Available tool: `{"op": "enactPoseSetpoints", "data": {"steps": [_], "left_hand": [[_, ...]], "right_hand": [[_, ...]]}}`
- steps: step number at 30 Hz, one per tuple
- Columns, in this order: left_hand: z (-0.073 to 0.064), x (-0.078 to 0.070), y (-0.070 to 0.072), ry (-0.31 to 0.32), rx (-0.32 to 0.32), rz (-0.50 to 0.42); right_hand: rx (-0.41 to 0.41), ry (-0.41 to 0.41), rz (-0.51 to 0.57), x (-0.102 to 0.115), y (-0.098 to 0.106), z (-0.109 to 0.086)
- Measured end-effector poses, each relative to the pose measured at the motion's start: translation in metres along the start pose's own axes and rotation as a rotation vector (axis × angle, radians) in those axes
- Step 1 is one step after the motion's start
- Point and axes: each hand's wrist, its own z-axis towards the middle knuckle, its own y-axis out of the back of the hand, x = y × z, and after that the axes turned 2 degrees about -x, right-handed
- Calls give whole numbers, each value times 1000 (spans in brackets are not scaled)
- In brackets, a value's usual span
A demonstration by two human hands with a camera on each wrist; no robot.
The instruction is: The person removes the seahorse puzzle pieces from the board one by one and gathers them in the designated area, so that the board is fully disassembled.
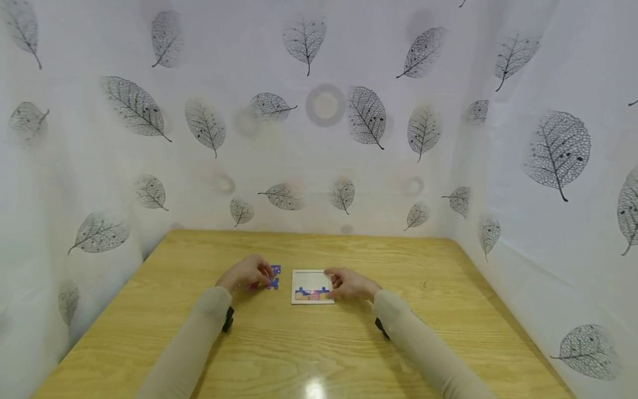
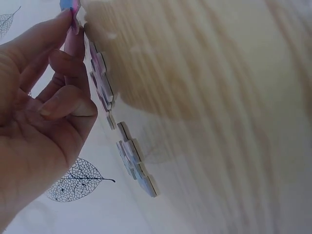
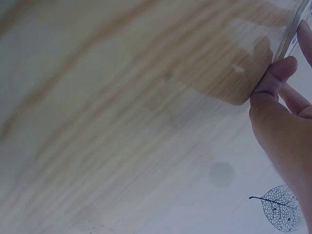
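Note:
My left hand (image 1: 247, 271) is over the loose puzzle pieces (image 1: 274, 283) left of centre. In the left wrist view, its thumb and forefinger pinch a blue and pink puzzle piece (image 2: 74, 14), while the other fingers curl inward. Beside it lies a white-rimmed puzzle tray (image 1: 293, 285), with joined pieces (image 1: 311, 295) along its near side and a bare white area behind them. My right hand (image 1: 353, 284) holds the tray's right side, forefinger at the far corner and thumb lower down. The right wrist view shows that thumb (image 3: 278, 78) against the tray's edge.
Both hands are over a wooden table (image 1: 299, 343). A white curtain (image 1: 324, 155) printed with dark leaves encloses its back and sides. More loose pieces (image 2: 136, 161) lie flat on the table near the left hand.

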Motion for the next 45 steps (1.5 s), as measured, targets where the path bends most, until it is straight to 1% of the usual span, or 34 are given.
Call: {"op": "enactPoseSetpoints", "data": {"steps": [5,9,13,20,24,30,34,36,39,43,45], "left_hand": [[1,0,-2,40,-5,-33],[2,1,-3,51,-17,-34],[2,1,-3,46,-26,-32],[-1,0,-2,19,-7,-27],[-1,-1,-3,12,-16,-3],[-1,-4,-3,37,-32,28],[-2,-4,-3,35,-37,35],[-3,-4,-4,22,-47,36],[-3,-6,-4,18,-52,5],[-2,-8,-6,17,-45,-57],[-1,-10,-8,-5,-48,-65]], "right_hand": [[-8,-9,-10,0,-1,0],[-11,-11,-5,-1,-1,1],[-11,-4,4,-2,-1,1],[-15,-8,-9,0,-1,1],[-19,-15,-14,0,0,1],[-20,-15,-14,0,0,1],[-17,-16,-10,-1,0,0],[-13,-15,-6,-1,0,1],[-9,-14,1,-1,-1,1],[-12,-19,7,-1,-1,1],[-12,-18,1,0,-1,1]]}}
